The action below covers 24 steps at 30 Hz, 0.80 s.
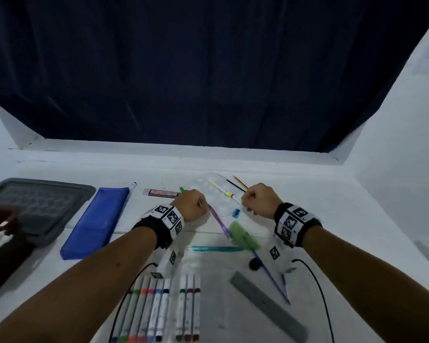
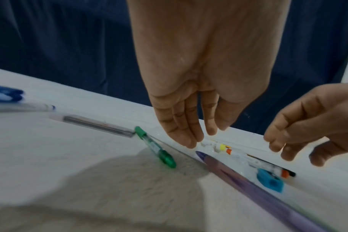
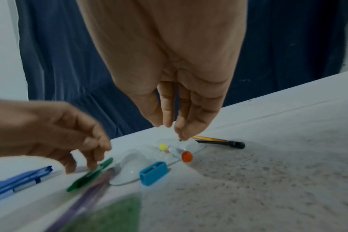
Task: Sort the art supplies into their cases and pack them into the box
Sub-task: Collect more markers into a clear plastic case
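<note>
Markers (image 1: pixel 156 310) are laid in a row at the near edge of the white tabletop (image 1: pixel 344 219), beside a grey ruler (image 1: pixel 268 306). Farther left, a grey box (image 1: pixel 42 206) and a blue case (image 1: pixel 97 222) are seen. At the centre a clear pouch (image 3: pixel 133 166) is spread flat, judged light, limp and slippery, so it is best pinched at an edge. Over it the left hand (image 1: pixel 191 205) and right hand (image 1: pixel 260 198) are held, each grip loosely curled and empty. Beside the pouch a purple pen (image 2: pixel 248 185), a green pen (image 2: pixel 155 149) and a blue sharpener (image 3: pixel 154 173) are found, all stiff and light.
</note>
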Available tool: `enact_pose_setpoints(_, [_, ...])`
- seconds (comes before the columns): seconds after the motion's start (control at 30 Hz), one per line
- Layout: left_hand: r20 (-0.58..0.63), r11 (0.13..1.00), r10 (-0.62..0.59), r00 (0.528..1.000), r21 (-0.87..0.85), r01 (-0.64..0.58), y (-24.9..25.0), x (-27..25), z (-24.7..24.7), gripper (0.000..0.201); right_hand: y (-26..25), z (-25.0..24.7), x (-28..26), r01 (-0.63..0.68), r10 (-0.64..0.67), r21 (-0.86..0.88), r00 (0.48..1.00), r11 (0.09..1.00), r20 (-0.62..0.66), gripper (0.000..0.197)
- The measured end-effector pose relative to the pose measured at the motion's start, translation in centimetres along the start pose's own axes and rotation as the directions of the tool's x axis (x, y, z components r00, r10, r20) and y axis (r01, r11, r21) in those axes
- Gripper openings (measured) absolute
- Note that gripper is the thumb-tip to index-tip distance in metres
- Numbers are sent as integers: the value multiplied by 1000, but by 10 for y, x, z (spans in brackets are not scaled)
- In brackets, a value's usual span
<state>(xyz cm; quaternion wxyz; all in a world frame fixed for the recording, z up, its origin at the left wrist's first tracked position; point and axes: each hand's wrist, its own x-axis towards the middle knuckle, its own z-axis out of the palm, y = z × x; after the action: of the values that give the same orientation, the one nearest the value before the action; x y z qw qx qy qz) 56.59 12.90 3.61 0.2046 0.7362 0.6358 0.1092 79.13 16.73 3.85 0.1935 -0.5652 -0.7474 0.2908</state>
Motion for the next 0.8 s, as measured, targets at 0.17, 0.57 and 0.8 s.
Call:
enact_pose_setpoints(0.17, [-52,990,-135,990,-39,133,16,59,8,18,21,15,49,-73,78,-150,997,986,27,14])
enact_pose_setpoints(0.57, [-59,910,-408,911,57,411,47,136,30,41,58,-1,56,-176,178,-24,966,984,188,21])
enact_pose_setpoints(0.8, [-47,899,-413,910,-181,399,49,116,9,23,44,-19,34,-221,207,96,969,970,135,21])
